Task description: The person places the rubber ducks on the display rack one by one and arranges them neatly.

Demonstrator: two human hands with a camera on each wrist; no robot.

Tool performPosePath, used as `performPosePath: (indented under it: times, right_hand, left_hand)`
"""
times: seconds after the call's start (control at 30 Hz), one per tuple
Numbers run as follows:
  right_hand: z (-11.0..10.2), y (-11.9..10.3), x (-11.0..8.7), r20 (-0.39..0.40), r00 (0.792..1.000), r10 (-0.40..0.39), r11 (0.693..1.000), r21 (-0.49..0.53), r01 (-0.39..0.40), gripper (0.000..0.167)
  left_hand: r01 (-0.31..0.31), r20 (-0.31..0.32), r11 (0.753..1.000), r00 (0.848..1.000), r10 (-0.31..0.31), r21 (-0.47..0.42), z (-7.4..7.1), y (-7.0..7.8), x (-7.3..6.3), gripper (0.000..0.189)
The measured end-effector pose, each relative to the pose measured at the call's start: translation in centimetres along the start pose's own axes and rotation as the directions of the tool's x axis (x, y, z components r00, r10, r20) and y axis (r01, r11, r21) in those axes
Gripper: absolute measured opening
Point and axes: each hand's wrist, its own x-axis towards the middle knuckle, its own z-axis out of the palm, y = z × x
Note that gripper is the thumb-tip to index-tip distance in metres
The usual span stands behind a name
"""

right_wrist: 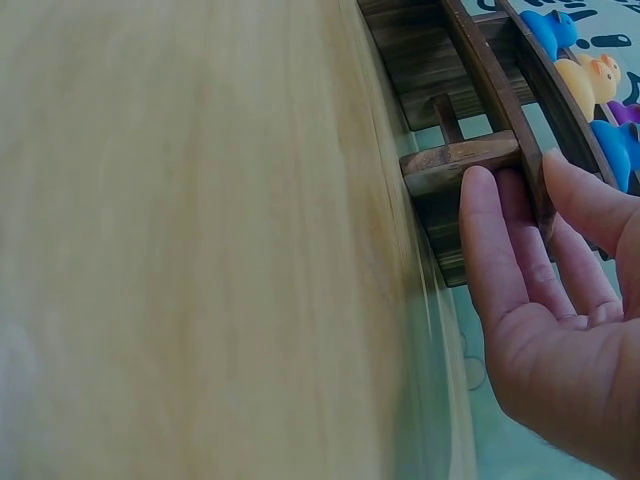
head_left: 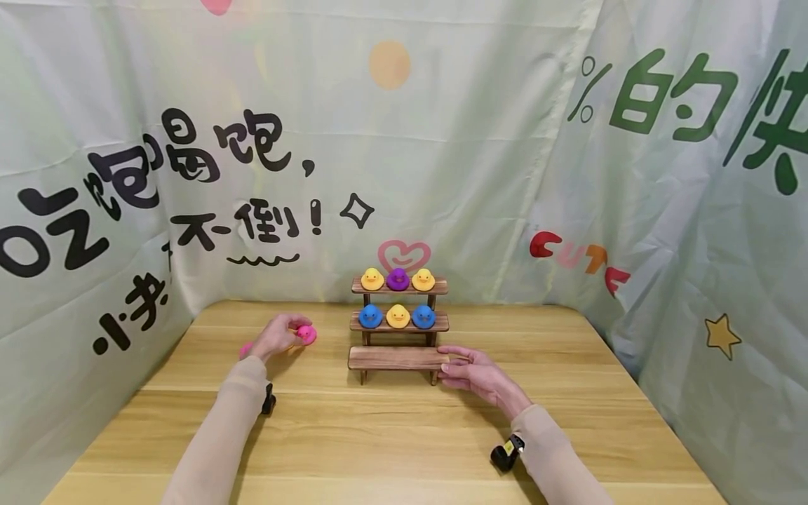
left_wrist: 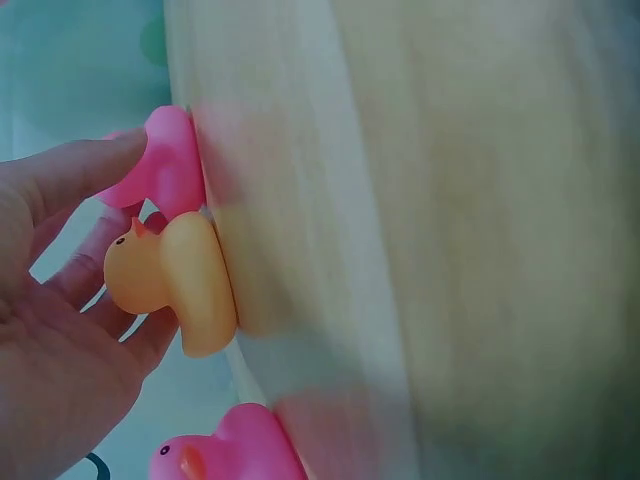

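At the left of the table my left hand [head_left: 275,338] holds a pink rubber duck [head_left: 306,334] between thumb and fingers. In the left wrist view a yellow rubber duck [left_wrist: 205,290] sits under the palm, beside the held one. Another pink duck [left_wrist: 240,450] is nearer the wrist. My right hand [head_left: 481,377] grips the right end of the lowest board of a three-step wooden display rack [head_left: 398,358], thumb at the board's edge and fingers by the leg. That lowest board is bare.
The rack's top step bears two yellow ducks [head_left: 372,280] around a purple duck [head_left: 398,280]. On the middle step, two blue ducks [head_left: 370,316] flank a yellow duck [head_left: 398,315]. Printed cloth curtains [head_left: 467,140] enclose the back and sides of the wooden table [head_left: 379,449].
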Motion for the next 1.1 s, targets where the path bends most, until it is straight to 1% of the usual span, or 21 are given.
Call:
performPosePath:
  times: [0.17,0.2,0.3,0.47,0.53,0.67,0.83,0.97,1.1]
  right_hand:
    - [0.0,0.0,0.1,0.000,1.000,0.000,1.000,-0.001,0.000,0.055]
    - [0.0,0.0,0.1,-0.005,1.000,0.004,1.000,0.002,-0.004,0.055]
    - [0.0,0.0,0.1,-0.003,1.000,0.000,1.000,-0.004,0.000,0.055]
    - [-0.1,0.0,0.0,0.011,1.000,-0.013,1.000,-0.011,0.013,0.055]
    - [-0.1,0.1,0.1,0.007,1.000,-0.009,1.000,-0.005,0.009,0.055]
    - [0.0,0.2,0.1,-0.006,1.000,0.000,1.000,0.006,0.000,0.053]
    - [0.0,0.1,0.1,0.000,1.000,-0.002,1.000,0.007,0.002,0.054]
    - [-0.1,0.1,0.1,0.009,1.000,-0.005,1.000,0.004,0.005,0.055]
    - [-0.1,0.1,0.1,0.008,1.000,0.003,1.000,0.002,-0.003,0.056]
  left_hand:
    - [0.011,-0.004,1.000,1.000,-0.011,0.010,0.0,0.1,0.0,0.049]
    - [0.018,-0.005,1.000,1.000,-0.018,0.002,0.0,0.1,0.0,0.048]
    - [0.013,0.007,1.000,1.000,-0.012,-0.002,-0.1,0.1,-0.1,0.048]
    - [0.027,0.015,0.999,1.000,-0.027,-0.039,-0.2,0.3,-0.3,0.048]
    - [0.032,0.011,0.998,0.999,-0.031,-0.047,-0.2,0.4,-0.4,0.048]
    - [0.017,0.004,0.999,1.000,-0.017,-0.049,-0.2,0.5,-0.5,0.049]
    - [0.018,-0.031,0.997,0.999,-0.020,-0.072,-0.3,0.8,-0.5,0.054]
    - [-0.001,-0.060,0.997,0.998,-0.004,-0.083,-0.4,1.1,-0.6,0.059]
    - [-0.052,-0.080,0.997,0.996,0.047,-0.057,-0.5,1.5,-0.8,0.058]
